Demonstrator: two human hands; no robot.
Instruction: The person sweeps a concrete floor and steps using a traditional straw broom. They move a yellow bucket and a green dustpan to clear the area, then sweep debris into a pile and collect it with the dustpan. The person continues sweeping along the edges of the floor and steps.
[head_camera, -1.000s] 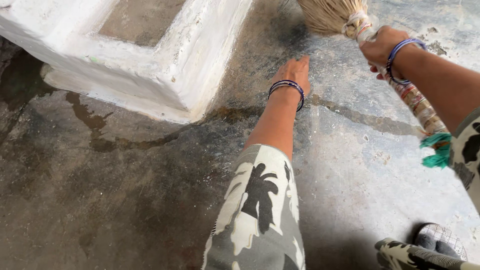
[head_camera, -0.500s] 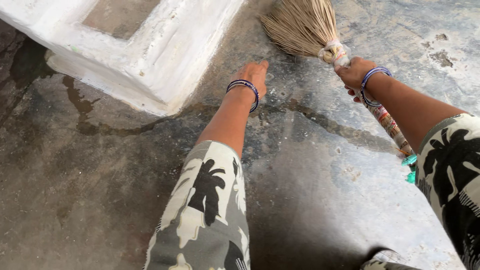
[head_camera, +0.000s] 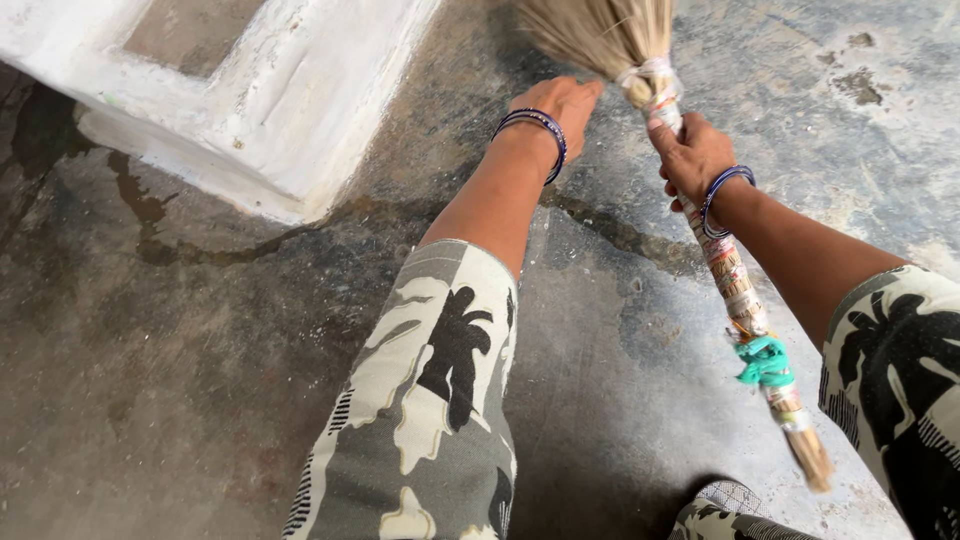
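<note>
My right hand (head_camera: 694, 156) grips the wrapped handle of a straw broom (head_camera: 742, 290), just below its bristle head (head_camera: 600, 35), which points away from me toward the top of the view. A green cord is tied around the handle lower down. My left hand (head_camera: 562, 100) reaches forward with fingers held together, right beside the bristles on their left; whether it touches them I cannot tell. Both wrists carry blue bangles, and both sleeves have a grey, cream and black palm print.
A white-painted concrete step or plinth (head_camera: 270, 140) sits at the upper left on the grey cement floor (head_camera: 180, 380). A dark wet crack line (head_camera: 620, 232) runs across the floor. Part of my patterned clothing shows at the bottom right.
The broom head has swung leftward and nearer my left hand. The view has shifted, so the white plinth now sits further left and both arms appear closer.
</note>
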